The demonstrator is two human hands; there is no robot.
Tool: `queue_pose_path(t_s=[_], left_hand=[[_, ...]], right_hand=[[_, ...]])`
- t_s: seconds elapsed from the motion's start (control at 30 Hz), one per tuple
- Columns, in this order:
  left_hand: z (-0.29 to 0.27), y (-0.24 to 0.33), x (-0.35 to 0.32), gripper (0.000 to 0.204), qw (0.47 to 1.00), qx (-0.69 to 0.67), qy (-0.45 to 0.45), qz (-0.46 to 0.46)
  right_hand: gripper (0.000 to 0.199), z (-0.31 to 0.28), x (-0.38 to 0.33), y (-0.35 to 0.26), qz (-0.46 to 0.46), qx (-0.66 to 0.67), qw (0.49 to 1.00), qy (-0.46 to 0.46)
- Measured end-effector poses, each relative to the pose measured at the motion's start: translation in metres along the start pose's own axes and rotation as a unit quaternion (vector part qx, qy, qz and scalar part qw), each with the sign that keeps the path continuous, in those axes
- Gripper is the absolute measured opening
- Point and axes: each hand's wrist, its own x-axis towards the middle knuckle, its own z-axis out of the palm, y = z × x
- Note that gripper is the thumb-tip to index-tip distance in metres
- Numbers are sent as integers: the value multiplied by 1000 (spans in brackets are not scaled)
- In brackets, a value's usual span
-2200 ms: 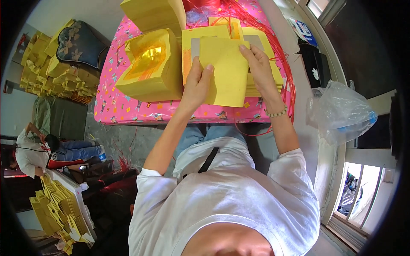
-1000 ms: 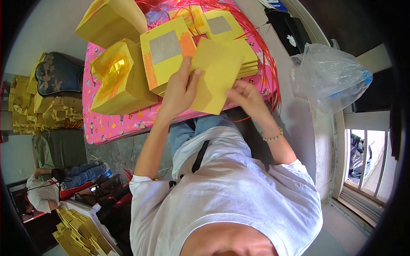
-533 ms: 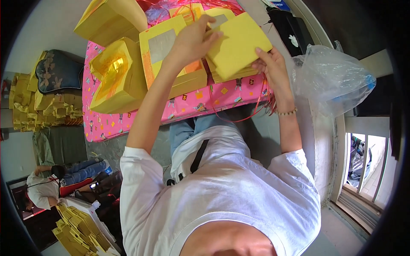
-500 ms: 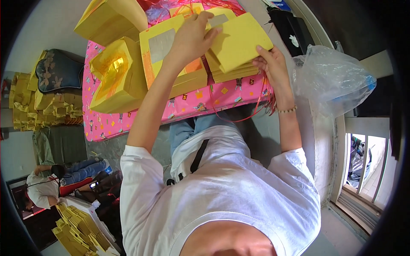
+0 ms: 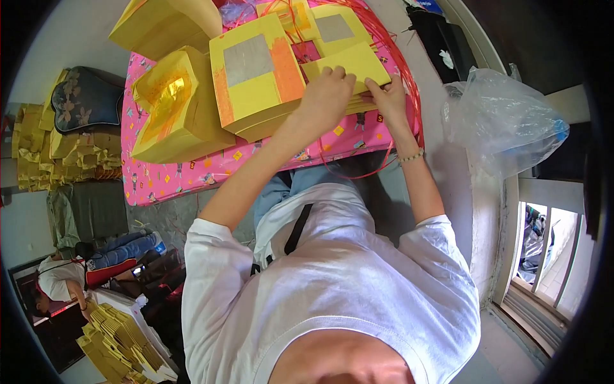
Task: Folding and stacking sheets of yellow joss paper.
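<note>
My left hand point(image 5: 326, 97) has its fingers bent together at the near edge of a folded yellow paper sheet point(image 5: 348, 63), closed on that edge. At the sheet's right corner my right hand point(image 5: 389, 101) pinches the paper between thumb and fingers. This sheet lies on a low pile of similar sheets, partly hidden by my hands. Close by on the left stands a thicker stack of yellow paper point(image 5: 254, 67), its top marked with a silver square and orange bands. Red string point(image 5: 377, 168) loops at the table's front edge.
The table has a pink patterned cover point(image 5: 153, 185). Folded yellow paper pieces point(image 5: 182, 121), one with gold foil, stand at left. A clear plastic bag point(image 5: 499, 121) hangs at right. Another person point(image 5: 61, 278) works beside yellow bundles point(image 5: 121, 339) at far left.
The yellow sheet has been lowered onto the right pile. My left hand has moved right and nearer, to the sheet's front edge; my right hand stays at its corner, slightly further left.
</note>
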Motion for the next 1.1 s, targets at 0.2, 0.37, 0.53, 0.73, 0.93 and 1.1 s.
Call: queue_pose_path(t_s=[0.2, 0.37, 0.53, 0.73, 0.93, 1.1], left_hand=[[35, 14, -12, 37, 994, 89, -49, -28], [56, 9, -20, 36, 997, 76, -23, -19], [63, 3, -24, 41, 998, 62, -7, -32], [65, 11, -25, 49, 996, 79, -28, -35], [67, 15, -40, 48, 997, 30, 33, -69], [44, 27, -48, 48, 987, 81, 135, -17]], right_hand=[[34, 1, -12, -9, 46, 64, 997, 1], [34, -4, -18, -14, 31, -26, 999, -4], [39, -7, -30, -52, -220, -492, 837, 92], [26, -38, -6, -11, -173, -453, 875, -14], [23, -36, -1, -8, -146, -389, 909, -32], [21, -40, 5, -15, -218, -391, 894, 12]])
